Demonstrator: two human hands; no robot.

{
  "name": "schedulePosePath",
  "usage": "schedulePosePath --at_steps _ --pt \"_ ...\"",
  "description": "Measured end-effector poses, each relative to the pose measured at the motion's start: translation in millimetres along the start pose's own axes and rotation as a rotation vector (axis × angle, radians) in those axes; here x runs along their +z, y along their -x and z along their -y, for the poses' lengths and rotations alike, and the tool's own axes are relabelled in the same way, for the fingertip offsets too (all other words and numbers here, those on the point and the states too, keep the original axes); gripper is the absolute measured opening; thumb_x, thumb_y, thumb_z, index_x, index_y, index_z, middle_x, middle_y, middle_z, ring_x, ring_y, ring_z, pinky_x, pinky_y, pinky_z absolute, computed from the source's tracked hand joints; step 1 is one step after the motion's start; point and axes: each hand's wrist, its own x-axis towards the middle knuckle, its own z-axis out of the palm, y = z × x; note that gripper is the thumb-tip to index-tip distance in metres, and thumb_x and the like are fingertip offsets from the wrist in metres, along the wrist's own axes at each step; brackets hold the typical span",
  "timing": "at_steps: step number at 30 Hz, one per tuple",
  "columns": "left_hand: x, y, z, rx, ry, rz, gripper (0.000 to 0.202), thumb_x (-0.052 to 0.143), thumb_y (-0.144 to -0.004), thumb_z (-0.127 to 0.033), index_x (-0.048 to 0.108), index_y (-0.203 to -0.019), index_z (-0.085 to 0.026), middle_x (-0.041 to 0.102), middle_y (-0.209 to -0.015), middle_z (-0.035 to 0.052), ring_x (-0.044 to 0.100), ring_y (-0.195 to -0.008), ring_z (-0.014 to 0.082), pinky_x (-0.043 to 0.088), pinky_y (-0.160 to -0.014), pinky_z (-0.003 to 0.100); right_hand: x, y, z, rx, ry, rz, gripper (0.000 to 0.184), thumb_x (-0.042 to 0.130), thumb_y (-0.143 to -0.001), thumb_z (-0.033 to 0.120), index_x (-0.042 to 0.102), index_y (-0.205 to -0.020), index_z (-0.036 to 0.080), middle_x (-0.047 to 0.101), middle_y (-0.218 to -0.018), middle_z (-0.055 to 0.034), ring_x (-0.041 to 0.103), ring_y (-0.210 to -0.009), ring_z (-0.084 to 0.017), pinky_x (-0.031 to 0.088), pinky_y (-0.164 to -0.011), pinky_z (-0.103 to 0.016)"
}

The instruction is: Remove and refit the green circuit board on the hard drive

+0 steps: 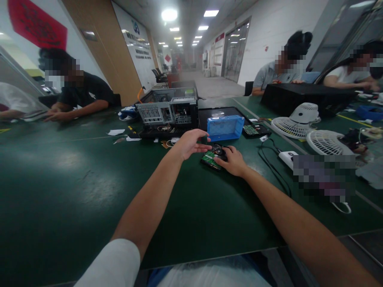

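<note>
A hard drive (pixel 210 159) with a green circuit board facing up lies on the table in front of me. My right hand (pixel 234 161) rests over its right side, with thumb and fingers gripping it. Just above the drive's left edge is my left hand (pixel 193 144), its fingers stretched out and apart; I can make out nothing held in it. Right behind both hands, a blue plastic bin (pixel 225 128) stands on its side. A second drive-like part with a green board (pixel 255 130) lies to the bin's right.
An opened computer case (pixel 167 111) stands behind my left hand, with paper scraps and cables before it. White fan parts (pixel 299 119), a power strip (pixel 289 157) and a black cable (pixel 273 169) lie to the right. A black case (pixel 305 97) sits farther back. Several people sit around the green table (pixel 89 199).
</note>
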Motion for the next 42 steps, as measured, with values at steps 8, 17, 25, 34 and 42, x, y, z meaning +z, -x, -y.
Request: schedulePosePath --at_steps 8,17,25,34,42 --pt "-1.4 -4.0 2.4 -0.001 -0.076 -0.080 0.021 0.065 -0.081 -0.033 0.073 -0.094 -0.017 0.066 -0.094 0.0083 0.067 -0.067 0.0159 0.054 -0.064 0.029 0.4 -0.2 0.1 -0.001 0.000 0.000 0.079 0.046 -0.090 0.075 0.051 -0.145 0.018 0.046 -0.147 -0.0192 0.046 -0.135 -0.037 0.031 -0.113 -0.051" --pt "1.6 -2.1 1.7 0.022 -0.114 -0.106 0.022 0.068 -0.084 -0.038 0.075 -0.095 -0.020 0.066 -0.106 0.0078 0.062 -0.063 0.0119 0.050 -0.058 0.026 -2.2 0.4 2.4 -0.003 0.001 0.005 0.079 0.046 -0.090 0.074 0.051 -0.145 0.017 0.047 -0.146 -0.0191 0.048 -0.133 -0.037 0.033 -0.112 -0.051" --pt "1.2 -1.0 1.4 0.032 -0.130 -0.055 0.022 0.070 -0.084 -0.037 0.074 -0.099 -0.021 0.069 -0.112 0.0081 0.062 -0.064 0.0113 0.048 -0.057 0.024 -0.9 -0.7 1.1 0.010 -0.002 0.024 0.082 0.047 -0.089 0.075 0.049 -0.146 0.016 0.046 -0.148 -0.0201 0.046 -0.134 -0.037 0.033 -0.113 -0.051" --pt "-0.4 -2.3 3.3 0.016 -0.064 -0.047 0.027 0.074 -0.084 -0.037 0.062 -0.099 -0.019 0.068 -0.097 0.0072 0.066 -0.061 0.0141 0.052 -0.059 0.027 -1.3 0.5 1.6 0.000 -0.002 0.006 0.080 0.046 -0.090 0.075 0.050 -0.145 0.017 0.047 -0.147 -0.0194 0.047 -0.134 -0.037 0.034 -0.112 -0.051" --pt "3.1 1.7 1.1 0.002 -0.035 -0.006 0.024 0.074 -0.085 -0.033 0.063 -0.098 -0.015 0.072 -0.101 0.0110 0.071 -0.070 0.0171 0.057 -0.071 0.032 -1.9 0.9 2.6 -0.003 0.002 0.002 0.078 0.046 -0.091 0.074 0.051 -0.145 0.018 0.047 -0.146 -0.0189 0.048 -0.133 -0.036 0.034 -0.112 -0.050"
